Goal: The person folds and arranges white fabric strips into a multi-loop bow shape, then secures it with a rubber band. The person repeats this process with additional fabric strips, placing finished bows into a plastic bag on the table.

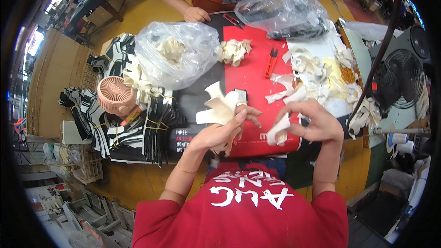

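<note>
At the middle of the desk's (198, 98) near edge, the left hand's (226, 127) grip is clamped on cream pieces (218, 109); the right hand's (317, 118) pinches a smaller piece (277, 134). A pink fan (116, 94) stands toward the left edge.

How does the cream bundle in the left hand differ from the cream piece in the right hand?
Size: the cream bundle looks larger; the cream piece is smaller.
Shape: the bundle fans out in broad flaps, while the piece looks narrow and curled.
Position: the bundle rises beyond the left hand; the piece sits at the fingertips of the right hand.
Both share a pale cream colour.
</note>
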